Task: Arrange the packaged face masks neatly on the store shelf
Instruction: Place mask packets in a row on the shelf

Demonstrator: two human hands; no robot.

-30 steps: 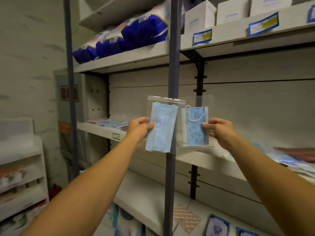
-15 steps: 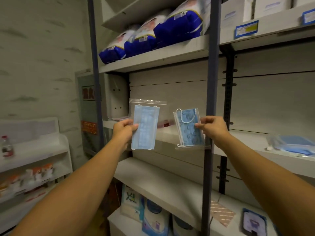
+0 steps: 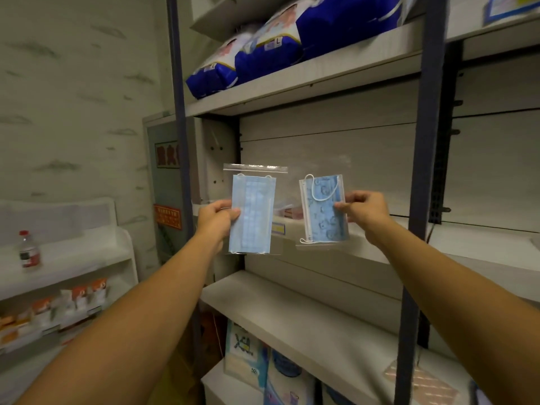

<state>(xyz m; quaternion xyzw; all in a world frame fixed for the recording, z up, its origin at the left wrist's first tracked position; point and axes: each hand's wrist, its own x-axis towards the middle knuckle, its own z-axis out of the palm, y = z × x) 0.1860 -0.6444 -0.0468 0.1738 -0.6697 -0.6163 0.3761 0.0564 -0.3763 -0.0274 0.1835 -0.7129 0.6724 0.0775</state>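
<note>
I hold two packaged face masks up in front of the store shelf [image 3: 455,249]. My left hand [image 3: 217,219] pinches the left edge of a plain light-blue mask in a clear zip bag [image 3: 253,213]. My right hand [image 3: 365,211] pinches the right edge of a patterned blue mask with white ear loops in a clear bag [image 3: 323,213]. Both bags hang upright, side by side and apart, level with the middle shelf board.
Blue bulk packs [image 3: 271,51] lie on the upper shelf. Two dark uprights [image 3: 425,171] frame the bay. A lower shelf board [image 3: 292,311] has boxed goods [image 3: 245,355] beneath it. A white side rack [image 3: 73,258] at left carries a bottle [image 3: 28,249] and small packets.
The view has swung left along the shelf; the uprights shifted right in the frame. Both hands still hold their masks, now a little farther apart.
</note>
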